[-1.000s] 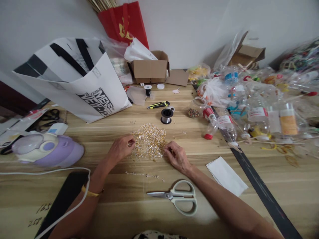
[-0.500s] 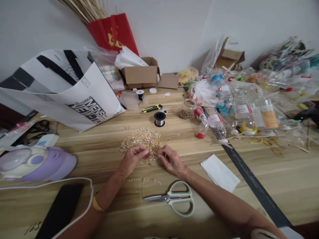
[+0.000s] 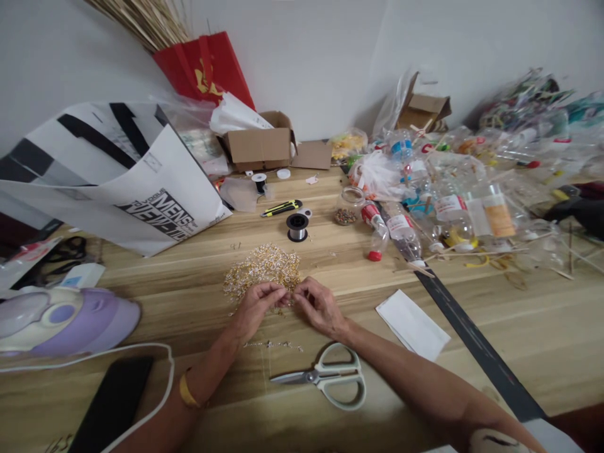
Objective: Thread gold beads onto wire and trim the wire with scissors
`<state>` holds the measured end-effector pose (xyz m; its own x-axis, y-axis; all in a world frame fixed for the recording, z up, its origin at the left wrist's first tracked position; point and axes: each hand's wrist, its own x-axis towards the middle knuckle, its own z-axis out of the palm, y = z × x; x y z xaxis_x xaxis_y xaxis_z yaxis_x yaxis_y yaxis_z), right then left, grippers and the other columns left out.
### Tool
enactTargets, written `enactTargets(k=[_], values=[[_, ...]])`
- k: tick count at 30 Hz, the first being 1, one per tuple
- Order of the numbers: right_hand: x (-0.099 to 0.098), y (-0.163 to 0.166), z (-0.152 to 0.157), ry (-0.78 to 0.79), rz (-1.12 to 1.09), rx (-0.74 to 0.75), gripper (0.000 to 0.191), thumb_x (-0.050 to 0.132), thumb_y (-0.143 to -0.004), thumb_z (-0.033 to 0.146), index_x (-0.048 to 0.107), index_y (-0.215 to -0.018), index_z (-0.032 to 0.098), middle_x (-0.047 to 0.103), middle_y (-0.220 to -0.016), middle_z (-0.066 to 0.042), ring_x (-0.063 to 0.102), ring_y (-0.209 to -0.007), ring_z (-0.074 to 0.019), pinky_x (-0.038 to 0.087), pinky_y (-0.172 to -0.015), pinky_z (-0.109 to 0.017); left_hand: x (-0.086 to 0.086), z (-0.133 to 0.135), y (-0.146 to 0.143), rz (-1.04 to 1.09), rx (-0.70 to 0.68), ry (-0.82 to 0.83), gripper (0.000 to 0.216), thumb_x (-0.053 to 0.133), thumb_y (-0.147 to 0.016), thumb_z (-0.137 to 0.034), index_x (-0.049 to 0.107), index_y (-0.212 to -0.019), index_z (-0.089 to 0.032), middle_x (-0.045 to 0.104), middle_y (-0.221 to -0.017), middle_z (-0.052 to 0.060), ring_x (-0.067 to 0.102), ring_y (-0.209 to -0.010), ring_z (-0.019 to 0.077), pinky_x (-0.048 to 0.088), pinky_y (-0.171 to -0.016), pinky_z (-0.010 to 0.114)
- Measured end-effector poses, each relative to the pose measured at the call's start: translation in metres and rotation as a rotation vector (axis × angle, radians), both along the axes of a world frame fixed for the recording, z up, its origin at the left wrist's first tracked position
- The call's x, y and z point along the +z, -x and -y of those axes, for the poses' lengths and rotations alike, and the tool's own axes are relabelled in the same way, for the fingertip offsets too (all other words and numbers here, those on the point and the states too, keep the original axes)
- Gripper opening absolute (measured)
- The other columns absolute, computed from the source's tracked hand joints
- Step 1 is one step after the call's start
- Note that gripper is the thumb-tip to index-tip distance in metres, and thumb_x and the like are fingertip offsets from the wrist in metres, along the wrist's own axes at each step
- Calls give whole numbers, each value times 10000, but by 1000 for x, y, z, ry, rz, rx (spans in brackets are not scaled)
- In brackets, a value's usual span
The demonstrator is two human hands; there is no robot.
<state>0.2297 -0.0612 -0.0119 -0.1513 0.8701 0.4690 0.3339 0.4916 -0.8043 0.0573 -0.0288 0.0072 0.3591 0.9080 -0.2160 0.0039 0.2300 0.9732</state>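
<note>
My left hand [image 3: 259, 303] is closed in a pinch at the near edge of a heap of small gold and clear beads [image 3: 262, 267]. Close beside its fingertips, my right hand [image 3: 319, 305] also pinches; whatever lies between the fingers is too small to make out. Below the hands a short beaded chain [image 3: 278, 344] rests on the wooden table. Scissors [image 3: 325, 376] with pale handles lie nearer to me, blades pointing left. Faint thin lines run down the tabletop left of the blades. Beyond the heap stands a spool of clear line [image 3: 297, 228].
A yellow-black utility knife [image 3: 282, 208] and a jar of beads [image 3: 346, 207] are farther back. Plastic bottles [image 3: 448, 207] crowd the right. White paper [image 3: 413, 324] lies by my right forearm. At left are a purple-white appliance [image 3: 85, 321], a black phone [image 3: 113, 402] and a large bag [image 3: 155, 195].
My fingertips have come slightly closer together, both hands still pinching. The view has shifted a little, so most things sit farther left in the picture.
</note>
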Motion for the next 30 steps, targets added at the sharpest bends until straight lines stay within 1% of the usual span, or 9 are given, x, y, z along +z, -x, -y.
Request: enactTargets(k=[3, 6, 12, 19, 24, 30], values=[[0, 0, -1, 2, -7, -1, 122, 496, -898, 234, 561, -814, 172, 534, -711, -17, 480, -614, -119, 385, -545, -233, 2, 0, -3, -73, -1, -46, 204, 696, -697, -339, 684, -692, -135, 702, -666, 25, 623, -630, 133, 513, -652, 248], [-1, -1, -1, 8, -7, 4, 127, 494, -899, 240, 564, -816, 174, 538, -714, -17, 481, -618, -121, 382, -550, -234, 4, -1, -6, -108, 26, -67, 192, 711, -663, -330, 688, -687, -140, 694, -641, 18, 624, -625, 141, 518, -650, 255], [-3, -2, -2, 27, -20, 17, 119, 489, -896, 225, 563, -822, 168, 539, -723, -16, 496, -640, -121, 392, -585, -236, 0, 0, -9, -126, 86, -96, 172, 723, -633, -303, 708, -710, -150, 709, -663, 16, 636, -642, 151, 528, -660, 260], [-2, -1, -3, 70, -26, 13, 113, 498, -882, 216, 572, -816, 162, 528, -705, -10, 485, -613, -111, 384, -563, -223, -4, -1, -6, -119, 101, -100, 166, 722, -622, -282, 708, -721, -150, 719, -683, 23, 648, -656, 159, 528, -665, 264], [-1, -1, -3, 118, -25, 19, 118, 499, -878, 222, 572, -808, 159, 518, -685, -1, 472, -594, -105, 368, -544, -216, -5, -1, -4, -200, 84, -206, 119, 683, -670, -262, 706, -714, -154, 707, -697, 23, 627, -661, 146, 500, -641, 235], [-3, -2, -4, 136, 0, 33, 112, 495, -876, 221, 572, -819, 162, 515, -680, 0, 467, -597, -110, 367, -548, -217, -12, 1, 0, -273, 97, -341, 110, 653, -730, -264, 698, -753, -167, 700, -749, 20, 627, -704, 147, 492, -679, 239]])
